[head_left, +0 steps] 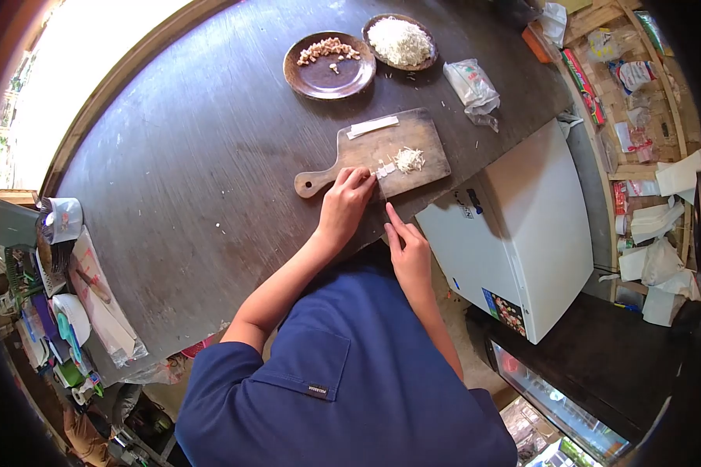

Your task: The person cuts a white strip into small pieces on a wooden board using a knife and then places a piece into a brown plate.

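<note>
While the left hand (pixel 346 206) pins pale slices (pixel 380 172) against the wooden board (pixel 424 134), the right hand (pixel 410 253) grips a knife (pixel 383 193).

The desk (pixel 187 202) has a dark, fairly smooth surface with streaks like wood grain and a soft sheen where the light falls, and the cutting board (pixel 436 159) on it is brown wood, duller and scuffed-looking, while the round plate (pixel 327 82) is dark and glossy with bright reflections on its rim. The bag (pixel 472 86) is thin, crinkled, shiny plastic, the chest freezer (pixel 553 226) has smooth white panels with a gentle shine, and the shirt (pixel 397 373) is matt navy cloth, softly creased. The shelf's backing (pixel 662 101) looks like rough woven fibre, perhaps bamboo, though the view there is warped.
</note>
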`<state>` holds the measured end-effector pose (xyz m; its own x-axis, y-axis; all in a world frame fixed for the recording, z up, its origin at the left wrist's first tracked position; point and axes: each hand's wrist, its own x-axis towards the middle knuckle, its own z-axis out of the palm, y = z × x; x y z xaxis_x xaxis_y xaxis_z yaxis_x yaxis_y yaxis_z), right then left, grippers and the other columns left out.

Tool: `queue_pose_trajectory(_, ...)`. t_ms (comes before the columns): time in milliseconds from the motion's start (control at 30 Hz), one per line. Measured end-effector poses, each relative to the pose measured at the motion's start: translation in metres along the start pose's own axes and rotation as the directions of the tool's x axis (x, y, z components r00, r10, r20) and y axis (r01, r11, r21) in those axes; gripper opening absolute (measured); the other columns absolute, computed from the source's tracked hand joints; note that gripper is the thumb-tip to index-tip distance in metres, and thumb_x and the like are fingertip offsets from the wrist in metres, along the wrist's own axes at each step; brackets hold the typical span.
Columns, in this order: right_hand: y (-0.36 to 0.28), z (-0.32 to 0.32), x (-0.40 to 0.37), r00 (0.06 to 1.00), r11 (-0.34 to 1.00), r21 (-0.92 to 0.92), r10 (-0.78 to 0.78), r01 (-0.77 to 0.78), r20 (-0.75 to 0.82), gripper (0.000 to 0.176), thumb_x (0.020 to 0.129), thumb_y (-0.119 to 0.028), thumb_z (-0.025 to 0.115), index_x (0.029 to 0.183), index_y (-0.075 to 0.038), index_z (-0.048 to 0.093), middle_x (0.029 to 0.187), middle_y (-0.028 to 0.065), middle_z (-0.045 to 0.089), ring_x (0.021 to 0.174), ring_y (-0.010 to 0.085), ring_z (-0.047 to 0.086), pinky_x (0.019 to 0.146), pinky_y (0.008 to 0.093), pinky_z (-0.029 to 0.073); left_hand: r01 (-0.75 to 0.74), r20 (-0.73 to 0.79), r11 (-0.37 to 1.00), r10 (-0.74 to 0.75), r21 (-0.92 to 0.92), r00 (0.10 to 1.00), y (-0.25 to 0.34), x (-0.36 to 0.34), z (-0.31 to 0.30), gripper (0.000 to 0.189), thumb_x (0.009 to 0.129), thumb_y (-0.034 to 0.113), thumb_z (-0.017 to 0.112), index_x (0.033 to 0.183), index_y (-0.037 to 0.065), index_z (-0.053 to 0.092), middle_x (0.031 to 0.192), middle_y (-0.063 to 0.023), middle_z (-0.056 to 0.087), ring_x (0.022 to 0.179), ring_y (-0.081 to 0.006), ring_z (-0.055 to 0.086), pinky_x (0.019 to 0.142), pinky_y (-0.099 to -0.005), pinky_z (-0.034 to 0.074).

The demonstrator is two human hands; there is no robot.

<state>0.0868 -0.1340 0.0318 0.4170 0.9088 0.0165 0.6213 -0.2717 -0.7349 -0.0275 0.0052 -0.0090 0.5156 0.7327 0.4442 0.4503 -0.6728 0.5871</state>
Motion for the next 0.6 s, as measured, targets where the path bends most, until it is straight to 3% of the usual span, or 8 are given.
queue_pose_trajectory(333, -0.0032, -0.0023, -0.0051, 1.000, 1.000, -0.005, 0.022, -0.022, -0.001, 0.045, 0.103, -0.014, 0.069, 0.148, -0.022, 0.066, 0.076, 0.0153, 0.055, 0.066, 0.0280, 0.055, 0.070, 0.0417, 0.050, 0.009, 0.010, 1.000, -0.009, 0.007, 1.000, 0.0001, -0.0003, -0.0013, 0.023, 0.090, 0.006, 0.071, 0.113, 0.003, 0.073, 0.108, -0.0081, 0.064, 0.104, -0.0280, 0.064, 0.082, -0.0384, 0.059)
queue_pose_trajectory(600, -0.0040, -0.0016, -0.0001, 1.000, 1.000, 0.015, 0.016, -0.016, -0.006, 0.045, 0.103, -0.012, 0.069, 0.147, -0.022, 0.066, 0.076, 0.0152, 0.055, 0.067, 0.0274, 0.053, 0.071, 0.0409, 0.050, -0.014, 0.033, 0.999, 0.013, 0.029, 0.999, 0.0001, 0.0008, -0.0045, 0.026, 0.087, 0.006, 0.071, 0.113, 0.003, 0.074, 0.107, -0.0077, 0.065, 0.105, -0.0268, 0.064, 0.086, -0.0362, 0.059)
